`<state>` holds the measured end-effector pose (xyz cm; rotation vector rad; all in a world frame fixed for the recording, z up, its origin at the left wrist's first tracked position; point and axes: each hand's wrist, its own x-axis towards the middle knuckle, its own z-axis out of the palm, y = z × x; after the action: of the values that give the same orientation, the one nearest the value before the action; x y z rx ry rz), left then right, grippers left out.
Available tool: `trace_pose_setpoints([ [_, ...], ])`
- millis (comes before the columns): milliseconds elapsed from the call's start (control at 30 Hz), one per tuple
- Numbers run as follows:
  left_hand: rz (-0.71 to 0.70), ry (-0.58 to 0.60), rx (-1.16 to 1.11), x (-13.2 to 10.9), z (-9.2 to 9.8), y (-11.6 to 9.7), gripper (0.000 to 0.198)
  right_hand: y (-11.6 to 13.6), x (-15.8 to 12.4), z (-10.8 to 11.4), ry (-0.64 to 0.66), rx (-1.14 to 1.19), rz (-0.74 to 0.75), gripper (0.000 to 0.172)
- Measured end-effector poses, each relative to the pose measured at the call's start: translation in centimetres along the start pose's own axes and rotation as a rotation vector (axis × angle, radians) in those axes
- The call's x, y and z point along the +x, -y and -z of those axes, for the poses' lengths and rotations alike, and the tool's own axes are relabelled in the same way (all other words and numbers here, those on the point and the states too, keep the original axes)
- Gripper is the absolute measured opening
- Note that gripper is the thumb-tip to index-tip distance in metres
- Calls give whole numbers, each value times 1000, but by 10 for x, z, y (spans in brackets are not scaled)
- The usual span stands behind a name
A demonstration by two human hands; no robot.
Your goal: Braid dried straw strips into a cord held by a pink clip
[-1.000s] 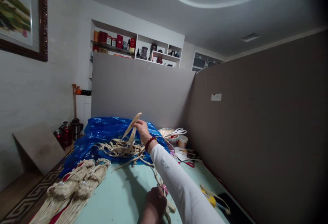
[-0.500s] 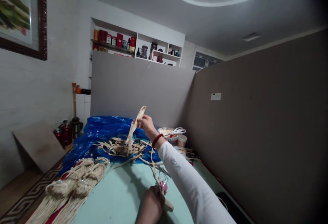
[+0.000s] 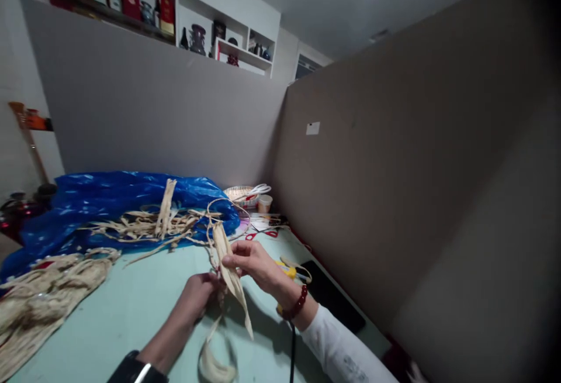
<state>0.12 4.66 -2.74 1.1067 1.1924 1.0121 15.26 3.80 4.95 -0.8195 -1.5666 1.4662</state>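
Observation:
Pinched in my right hand, which wears a red bead bracelet, is a broad, pale strip of dry husk that hangs downward. My left hand, with a dark watch on the wrist, is closed on a thin braided husk cord just behind the strip. The fingers of the left hand are partly hidden. Below the hands dangles a curled, blurred husk end. Beyond them, a pile of husk strips lies on a crumpled blue plastic bag.
Braided straw pieces lie at the left of the pale green table. Red-handled scissors, a paper cup and a woven basket are farther back. A yellow tool and a black mat sit to the right.
My right hand has come down from above the pile with the husk strip and now meets my left hand. The view has turned right, showing the scissors and yellow tool.

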Motion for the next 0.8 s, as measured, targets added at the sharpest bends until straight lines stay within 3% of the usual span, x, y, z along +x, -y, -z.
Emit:
trace_pose_setpoints([
  [133,62,11,3,-13,3,-7,22,-18,-8,15,-35,-205,37,25],
  [367,49,28,96,-18,3,-9,22,-25,-11,13,-99,-546,58,10],
  [567,67,127,70,-21,8,-13,38,-26,-11,11,-216,-671,66,10],
  [800,37,97,69,-19,9,-12,37,-35,-7,16,-12,-481,16,8],
])
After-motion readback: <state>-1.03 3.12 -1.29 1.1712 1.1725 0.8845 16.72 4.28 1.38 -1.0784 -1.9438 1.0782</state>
